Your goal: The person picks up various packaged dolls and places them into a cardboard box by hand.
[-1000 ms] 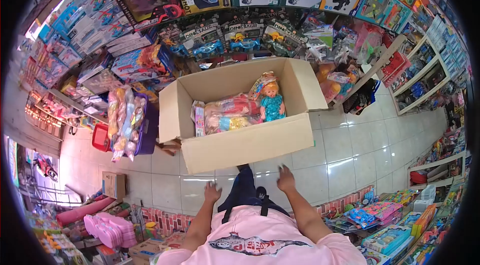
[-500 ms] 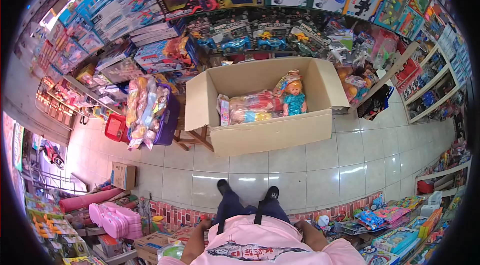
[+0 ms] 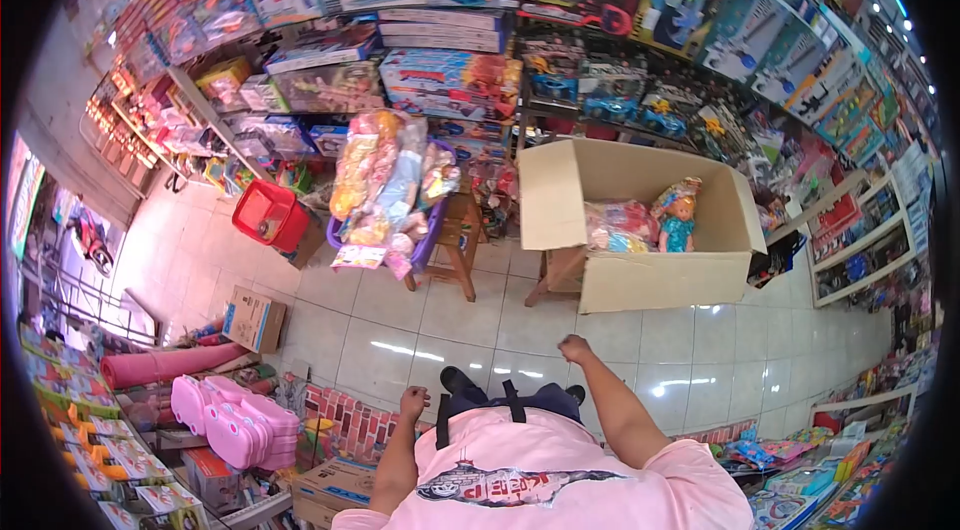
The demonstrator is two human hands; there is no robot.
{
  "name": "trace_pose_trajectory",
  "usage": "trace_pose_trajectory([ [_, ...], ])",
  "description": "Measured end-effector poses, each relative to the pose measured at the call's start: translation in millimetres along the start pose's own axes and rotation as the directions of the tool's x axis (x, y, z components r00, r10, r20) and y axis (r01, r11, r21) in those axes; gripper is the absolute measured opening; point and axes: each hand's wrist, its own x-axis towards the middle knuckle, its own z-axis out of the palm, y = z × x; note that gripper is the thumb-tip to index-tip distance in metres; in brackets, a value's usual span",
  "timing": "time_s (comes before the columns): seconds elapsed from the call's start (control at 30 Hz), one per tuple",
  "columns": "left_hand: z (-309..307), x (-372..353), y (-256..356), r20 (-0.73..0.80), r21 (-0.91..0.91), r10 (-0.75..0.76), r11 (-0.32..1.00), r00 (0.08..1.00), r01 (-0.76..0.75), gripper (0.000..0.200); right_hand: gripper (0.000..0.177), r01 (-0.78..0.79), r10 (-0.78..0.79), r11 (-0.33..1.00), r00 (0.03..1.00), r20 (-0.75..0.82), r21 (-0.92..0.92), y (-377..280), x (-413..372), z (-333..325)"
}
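Head view: left hand (image 3: 414, 402) and right hand (image 3: 574, 349) hanging lower centre, holding nothing visible, finger closure unclear; open carton (image 3: 665, 282) sitting right of centre, flaps spreading, likely giving access to doll (image 3: 677, 221).

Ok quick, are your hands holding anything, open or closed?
Left hand: nothing seen in it; too small to tell if open or closed.
Right hand: nothing seen in it; can't tell either.

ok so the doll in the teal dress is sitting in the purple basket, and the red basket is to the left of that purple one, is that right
Not quite: the head view shows the doll in the open cardboard box. The red basket is indeed left of the purple basket.
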Motion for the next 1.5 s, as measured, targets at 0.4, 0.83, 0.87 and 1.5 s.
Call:
trace_pose_trajectory([
  [0.4,-90.8,-13.8,-57.6,-0.064,-0.051,-0.117,0.992,0.991,0.113,0.024,0.020,0.287,-0.458,0.766,0.872,0.174,0.576,-256.8,-42.1,45.9],
  [0.83,-179.4,45.8,171.6,-0.306,-0.080,0.392,0.897,0.868,-0.434,0.024,0.014,0.734,-0.585,0.488,0.677,-0.447,0.472,-511.3,11.0,-1.7],
  [0.87,-186.2,51.9,196.9,-0.306,-0.074,0.392,0.899,0.867,-0.432,0.024,0.013,0.770,-0.576,0.462,0.638,-0.511,0.440,-529.9,19.8,-6.3],
  [1.5,-204.5,215.1,431.7,0.066,0.161,0.597,0.784,0.800,-0.599,0.028,0.063,0.307,-0.271,0.948,0.918,-0.288,0.088,-623.1,90.4,-14.4],
])
